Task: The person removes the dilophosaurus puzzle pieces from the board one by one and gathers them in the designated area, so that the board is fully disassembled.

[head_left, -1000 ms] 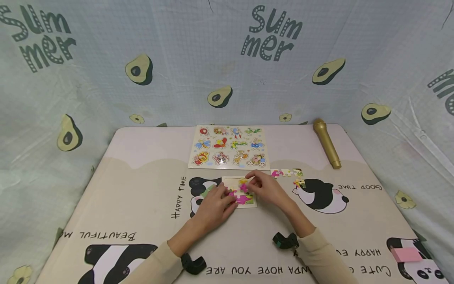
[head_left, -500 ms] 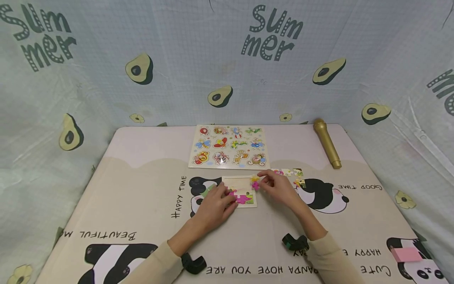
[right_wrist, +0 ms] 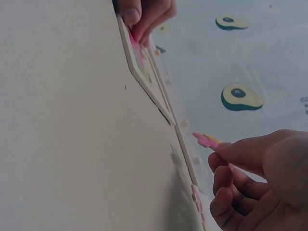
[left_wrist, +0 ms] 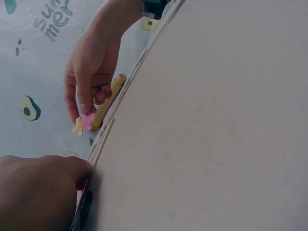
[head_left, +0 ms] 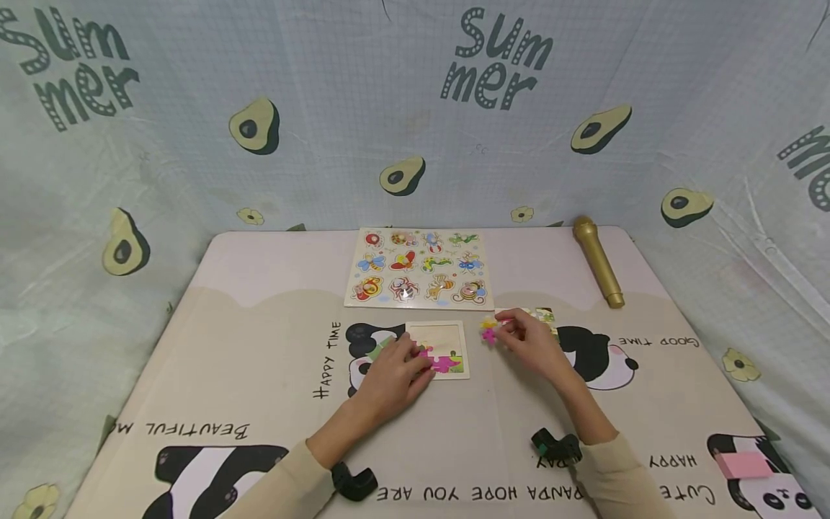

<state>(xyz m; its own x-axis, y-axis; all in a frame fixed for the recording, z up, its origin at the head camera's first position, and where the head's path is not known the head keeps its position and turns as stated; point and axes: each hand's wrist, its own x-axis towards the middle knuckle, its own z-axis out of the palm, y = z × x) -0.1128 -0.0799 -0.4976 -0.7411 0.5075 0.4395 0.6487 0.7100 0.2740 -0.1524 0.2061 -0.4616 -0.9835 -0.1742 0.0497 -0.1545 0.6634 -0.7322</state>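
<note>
Puzzle pc (head_left: pixel 488 331) prob. points lengthwise away, yellow farthest.

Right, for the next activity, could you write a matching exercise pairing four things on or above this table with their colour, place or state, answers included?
Things:
1. Microphone
2. Insect puzzle board
3. Jigsaw tray
4. Pink-and-yellow jigsaw piece

Descriptions:
A. Partly filled, with the left hand on it
B. Gold all over
C. Pinched in the right hand
D. Pale, with rows of colourful pictures

Pairs: 1-B, 2-D, 3-A, 4-C
</note>
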